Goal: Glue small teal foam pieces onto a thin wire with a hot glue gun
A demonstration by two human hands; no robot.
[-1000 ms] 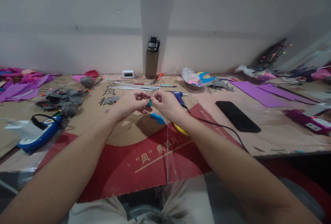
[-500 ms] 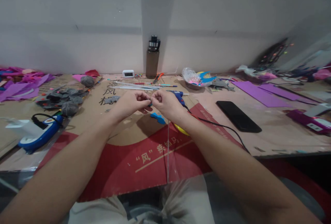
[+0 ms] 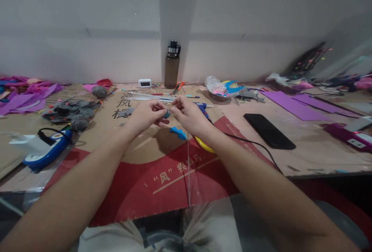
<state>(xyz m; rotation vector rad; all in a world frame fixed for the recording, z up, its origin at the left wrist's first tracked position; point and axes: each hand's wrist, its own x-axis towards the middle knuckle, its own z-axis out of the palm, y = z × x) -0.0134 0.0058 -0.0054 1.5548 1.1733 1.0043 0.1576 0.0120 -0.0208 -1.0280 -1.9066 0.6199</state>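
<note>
My left hand [image 3: 147, 115] and my right hand [image 3: 188, 117] meet above the cardboard sheet [image 3: 151, 174], fingertips pinched together on a small teal piece [image 3: 166, 114]. Both hands are closed around it. A blue cut-out shape [image 3: 177, 132] lies on the cardboard just below my right hand. A blue glue gun [image 3: 201, 108] sits right behind my right hand, its black cord [image 3: 250, 142] trailing to the right. A yellow curved object [image 3: 205, 147] shows under my right wrist.
A dark water bottle [image 3: 172, 66] and small white clock [image 3: 144, 83] stand by the wall. A black phone [image 3: 269, 130] lies to the right, purple sheets [image 3: 293, 104] beyond it. Grey felt pieces [image 3: 72, 112] and a blue-white device [image 3: 43, 149] are at left. A bowl with a plastic bag [image 3: 216, 89] stands behind.
Both hands have lifted slightly and moved a little away from me, still pinching the small teal piece. The view has shifted slightly.
</note>
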